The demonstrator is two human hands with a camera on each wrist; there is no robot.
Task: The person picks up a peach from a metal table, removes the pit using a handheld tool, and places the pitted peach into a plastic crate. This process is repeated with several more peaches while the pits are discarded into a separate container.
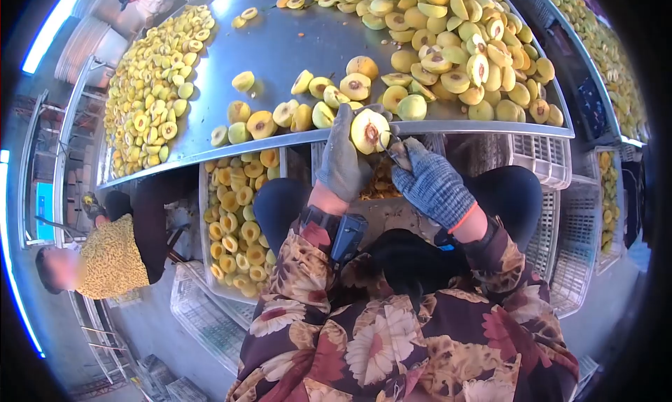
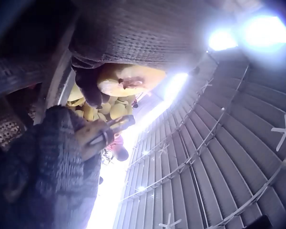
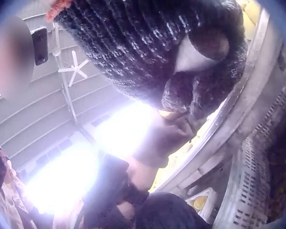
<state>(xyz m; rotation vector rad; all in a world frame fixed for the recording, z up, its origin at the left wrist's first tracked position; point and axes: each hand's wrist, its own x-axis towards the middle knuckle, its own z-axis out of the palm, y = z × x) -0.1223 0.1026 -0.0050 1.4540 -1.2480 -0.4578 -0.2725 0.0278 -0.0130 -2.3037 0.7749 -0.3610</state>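
Note:
My left hand (image 1: 344, 153), in a grey glove, holds a yellow peach half (image 1: 369, 131) just over the table's front edge, its cut face with the brown stone cavity turned up. My right hand (image 1: 435, 185) wears a blue-grey knitted glove and grips a small pitting tool (image 2: 105, 133) with a thick handle and a short metal tip. In the head view the tip comes right at the peach half's right side. The handle's round butt (image 3: 209, 45) sticks out of the right fist in the right wrist view. Most of the handle is hidden by the fingers.
The metal table (image 1: 280, 59) bears a big pile of peach halves (image 1: 455, 45) at right and another (image 1: 157, 87) at left. A crate of halves (image 1: 238, 220) stands below the edge, and white crates (image 1: 539, 157) at right. Another person (image 1: 112, 255) sits at left.

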